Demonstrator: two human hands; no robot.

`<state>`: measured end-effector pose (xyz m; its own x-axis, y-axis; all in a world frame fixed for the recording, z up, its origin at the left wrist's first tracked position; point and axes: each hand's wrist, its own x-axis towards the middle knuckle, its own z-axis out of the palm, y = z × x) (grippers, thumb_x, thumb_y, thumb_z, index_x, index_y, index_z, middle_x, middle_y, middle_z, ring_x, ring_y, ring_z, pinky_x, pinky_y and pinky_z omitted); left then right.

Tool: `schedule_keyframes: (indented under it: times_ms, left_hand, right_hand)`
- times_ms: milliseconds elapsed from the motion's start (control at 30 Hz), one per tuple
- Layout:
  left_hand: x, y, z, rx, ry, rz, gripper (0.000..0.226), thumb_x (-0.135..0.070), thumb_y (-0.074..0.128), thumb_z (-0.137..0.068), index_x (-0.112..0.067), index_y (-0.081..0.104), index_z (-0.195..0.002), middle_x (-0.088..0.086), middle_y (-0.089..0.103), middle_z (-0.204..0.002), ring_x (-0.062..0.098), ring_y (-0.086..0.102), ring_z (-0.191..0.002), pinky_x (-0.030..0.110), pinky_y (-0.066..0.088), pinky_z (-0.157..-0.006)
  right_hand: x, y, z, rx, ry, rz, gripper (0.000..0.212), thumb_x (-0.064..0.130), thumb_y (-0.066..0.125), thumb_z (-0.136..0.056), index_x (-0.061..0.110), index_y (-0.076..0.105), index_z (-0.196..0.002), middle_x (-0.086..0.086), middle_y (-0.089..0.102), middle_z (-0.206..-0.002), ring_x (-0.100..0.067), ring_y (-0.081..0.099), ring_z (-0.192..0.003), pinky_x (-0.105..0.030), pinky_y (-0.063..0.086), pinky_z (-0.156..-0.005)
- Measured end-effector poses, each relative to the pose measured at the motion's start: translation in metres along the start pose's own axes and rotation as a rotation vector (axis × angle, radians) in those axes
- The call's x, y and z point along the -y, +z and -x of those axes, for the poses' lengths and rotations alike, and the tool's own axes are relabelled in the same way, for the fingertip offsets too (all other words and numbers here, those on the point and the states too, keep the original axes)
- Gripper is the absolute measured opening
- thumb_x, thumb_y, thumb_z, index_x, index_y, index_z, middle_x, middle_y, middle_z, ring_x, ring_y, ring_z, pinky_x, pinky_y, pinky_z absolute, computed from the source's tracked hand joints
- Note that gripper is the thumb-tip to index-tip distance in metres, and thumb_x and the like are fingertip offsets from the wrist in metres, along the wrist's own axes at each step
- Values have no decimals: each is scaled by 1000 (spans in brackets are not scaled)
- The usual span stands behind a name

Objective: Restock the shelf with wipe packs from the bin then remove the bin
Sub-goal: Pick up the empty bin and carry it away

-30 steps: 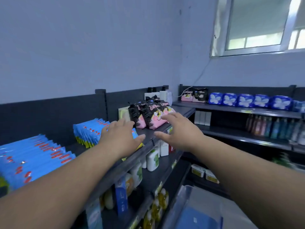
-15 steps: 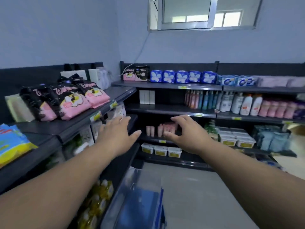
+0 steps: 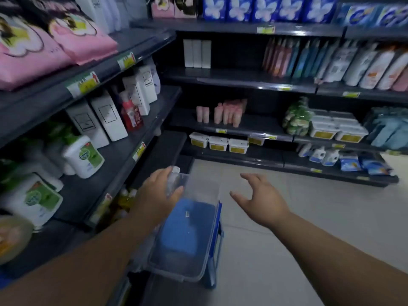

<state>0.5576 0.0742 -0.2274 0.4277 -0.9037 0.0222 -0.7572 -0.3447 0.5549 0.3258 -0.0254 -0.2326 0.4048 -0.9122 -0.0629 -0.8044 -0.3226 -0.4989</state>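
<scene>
Left shelf unit (image 3: 123,166), dark metal, runs away from the camera. Top level: pink packs (image 3: 84,40) lying flat. Next level down: white boxes (image 3: 108,117) standing, a red bottle (image 3: 132,113) just beside them. Lower level: white bottles with green labels (image 3: 85,156). Yellow price tags on the shelf edges, print blurred.

Left hand (image 3: 157,195) is low, at the far left corner of the bin (image 3: 199,188). The thumb lies across the rim and the fingers bend loosely down the outside of the corner. Cannot tell whether it grips the bin or only touches it.

The bin is clear plastic and sits upright on the floor (image 3: 309,217), at the foot of the left shelf unit, between the two hands. It has no lid on. Blue handle (image 3: 217,239) on its right side. A flat blue mass (image 3: 187,224) shows inside, across the bottom; cannot tell whether it is wipe packs.

Right hand (image 3: 261,200) hangs in the air right of the bin, apart from it, palm down, fingers spread wide, holding nothing.

Back shelf unit (image 3: 242,78) stands across the far side. Top level: blue packs with a white butterfly print (image 3: 265,7). Below: a row of upright bottles (image 3: 331,60). Lower: white tubs with yellow labels (image 3: 218,143).
</scene>
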Motion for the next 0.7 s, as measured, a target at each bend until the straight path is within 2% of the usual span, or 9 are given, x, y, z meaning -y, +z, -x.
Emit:
schedule_keyframes:
  times_ms: [67,167,300,433,533,600,700]
  left_hand:
    - [24,12,-11,32,-31,5,54,-28,59,-91,-14,42,-141,7,44,-142,22,42,-128,29,35,-102]
    - [69,26,-26,66,-46,6,48,-27,61,-90,-7,48,-133,11,51,-131,24,47,-119,29,37,-93]
    - [130,50,-33,56,-120,74,61,-45,54,-82,-7,52,-129,11,56,-124,29,50,-118,33,38,-96]
    - [172,89,-40,25,-208,92,63,-35,64,-87,-9,44,-140,7,47,-139,26,43,-130,28,30,-106]
    - [193,121,-40,-34,-285,71,73,-53,47,-82,-3,49,-135,16,50,-135,35,49,-124,42,39,-104]
    - [204,139,-37,-48,-377,15,82,-59,36,-78,-4,46,-138,16,44,-142,36,43,-130,45,36,-107]
    - [214,169,-21,-60,-556,-94,68,-44,60,-82,-4,50,-136,20,46,-141,40,45,-127,52,40,-103]
  right_hand:
    - [-1,29,-9,26,22,-10,63,55,55,-88,29,38,-143,5,37,-147,-16,43,-130,-31,39,-105]
    - [4,67,-25,82,70,12,63,57,54,-89,29,37,-143,6,37,-147,-15,44,-129,-31,41,-104]
    - [20,108,-59,133,62,65,64,57,52,-89,29,36,-145,5,36,-148,-17,45,-128,-32,42,-103]
    - [28,154,-100,234,16,102,64,55,52,-90,28,34,-146,4,33,-149,-18,43,-131,-32,40,-104]
    - [24,184,-133,310,-46,142,65,55,51,-91,27,32,-147,3,32,-150,-19,41,-132,-33,39,-106]
    - [16,203,-159,341,-92,166,65,55,51,-91,27,32,-147,3,32,-150,-19,41,-132,-32,39,-106]
    - [3,228,-199,404,-185,215,66,56,51,-91,28,31,-147,2,32,-150,-21,41,-132,-32,38,-106]
